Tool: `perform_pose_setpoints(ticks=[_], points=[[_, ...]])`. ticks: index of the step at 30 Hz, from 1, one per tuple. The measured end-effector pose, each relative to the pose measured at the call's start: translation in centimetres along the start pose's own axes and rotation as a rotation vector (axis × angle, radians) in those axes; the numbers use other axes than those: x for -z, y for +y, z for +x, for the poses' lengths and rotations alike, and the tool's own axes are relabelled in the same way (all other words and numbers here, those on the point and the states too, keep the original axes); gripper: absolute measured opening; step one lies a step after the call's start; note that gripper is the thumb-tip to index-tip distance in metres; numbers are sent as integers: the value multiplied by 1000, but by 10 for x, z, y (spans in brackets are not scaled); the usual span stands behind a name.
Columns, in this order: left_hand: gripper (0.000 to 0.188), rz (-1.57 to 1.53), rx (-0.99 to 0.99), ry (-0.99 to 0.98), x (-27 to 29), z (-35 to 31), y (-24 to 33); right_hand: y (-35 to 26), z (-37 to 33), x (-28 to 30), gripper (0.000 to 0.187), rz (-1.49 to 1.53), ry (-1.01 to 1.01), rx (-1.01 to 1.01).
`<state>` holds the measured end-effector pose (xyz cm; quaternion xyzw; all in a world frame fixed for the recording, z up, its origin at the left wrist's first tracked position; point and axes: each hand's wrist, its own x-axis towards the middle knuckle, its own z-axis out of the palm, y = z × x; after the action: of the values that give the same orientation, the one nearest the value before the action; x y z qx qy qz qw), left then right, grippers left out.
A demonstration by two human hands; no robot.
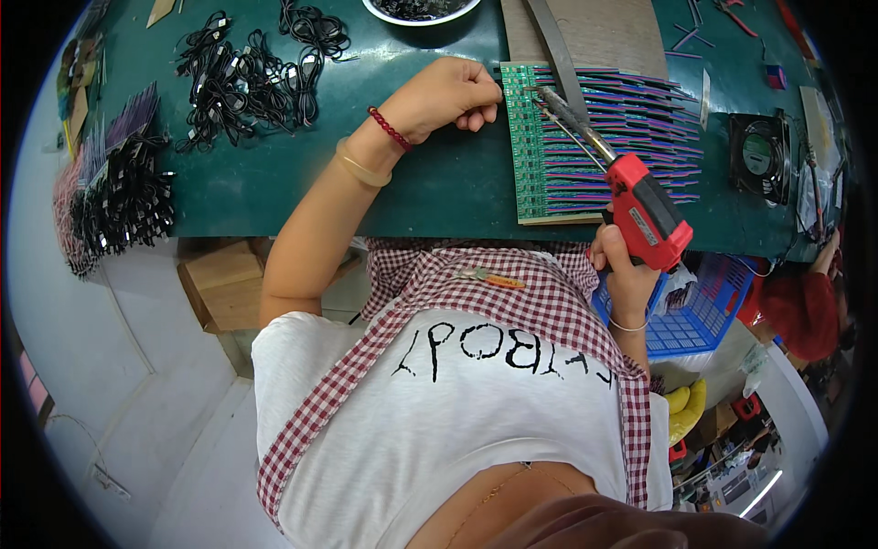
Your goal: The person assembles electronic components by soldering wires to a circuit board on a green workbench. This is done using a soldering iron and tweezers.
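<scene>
My right hand [625,265] is wrapped round the grip of a red and black soldering gun [647,212]. The gun's tip reaches up and left to the top part of a green circuit board panel [527,156]. Rows of thin black, pink and blue wires [631,151] run rightward from that panel. At the panel's upper left edge is my left hand [462,94], fingers curled and thumb pressed to forefinger. What it pinches, if anything, is too small to make out. A flat grey metal bar [556,55] lies across the wires beside the gun's tip.
Coiled black cables [247,82] lie on the green table [412,192] at the left. Cable bundles [119,192] hang over its left edge. A white bowl [422,20] stands at the far side, a black fan [761,156] at the right. Below is a blue basket [695,320], near another person's red sleeve [800,306].
</scene>
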<state>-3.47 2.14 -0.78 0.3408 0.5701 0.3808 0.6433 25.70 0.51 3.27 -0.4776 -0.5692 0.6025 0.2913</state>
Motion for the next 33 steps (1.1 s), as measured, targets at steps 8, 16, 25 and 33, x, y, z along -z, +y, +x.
perform_pose_setpoints(ticks=[8, 16, 25, 33], points=[[13, -18, -1, -18, 1, -1, 1, 0, 1, -9, 24, -74, 27, -51], [12, -28, -5, -18, 1, 0, -1, -3, 2, -12, 18, -70, 25, -18], [12, -27, -8, -10, 1, 0, -1, 11, 0, -6, 12, -147, 39, -6], [13, -35, -19, 3, 0, 0, -3, -5, 0, -11, 22, -93, 38, -16]])
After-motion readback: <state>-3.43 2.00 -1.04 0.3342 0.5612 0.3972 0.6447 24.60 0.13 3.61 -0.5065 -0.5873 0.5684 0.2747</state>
